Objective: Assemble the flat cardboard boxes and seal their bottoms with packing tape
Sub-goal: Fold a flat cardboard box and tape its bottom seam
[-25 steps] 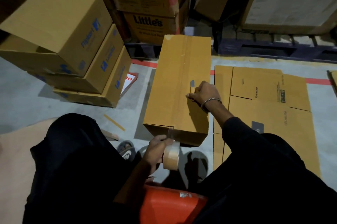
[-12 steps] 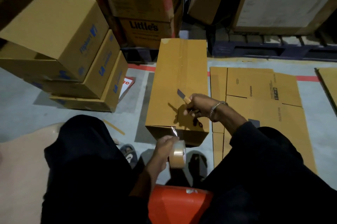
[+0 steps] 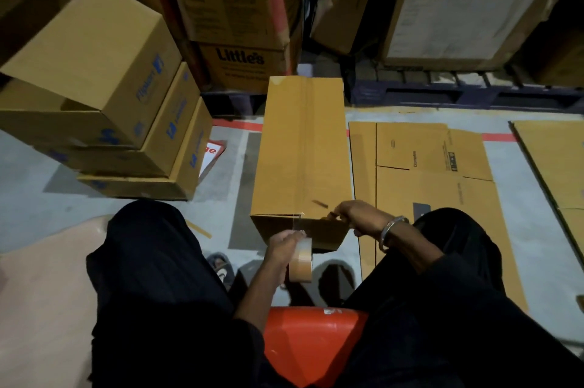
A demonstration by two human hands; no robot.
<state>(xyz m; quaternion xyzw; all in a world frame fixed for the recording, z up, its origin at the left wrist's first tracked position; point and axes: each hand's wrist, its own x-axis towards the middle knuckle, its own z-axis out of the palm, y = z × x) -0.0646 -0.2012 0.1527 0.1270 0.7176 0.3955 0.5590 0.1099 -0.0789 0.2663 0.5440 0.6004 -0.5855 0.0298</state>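
A long brown cardboard box (image 3: 300,147) stands on the floor in front of me, with a strip of tape along its middle seam. My left hand (image 3: 286,242) grips a roll of brown packing tape (image 3: 301,259) just below the box's near end; a short stretch of tape (image 3: 297,223) runs from the roll up to the near edge. My right hand (image 3: 357,218) is at the near right corner of the box and holds a small cutter, its blade blurred beside the taut tape.
A flat unfolded carton (image 3: 433,172) lies on the floor right of the box, another flat sheet (image 3: 556,160) further right. Stacked assembled boxes (image 3: 104,96) stand at left, printed cartons (image 3: 240,65) and a pallet (image 3: 458,93) behind. An orange stool (image 3: 309,343) is between my legs.
My right hand moved from the middle of the box top down to its near edge with the cutter. The left hand kept the tape roll below that edge.
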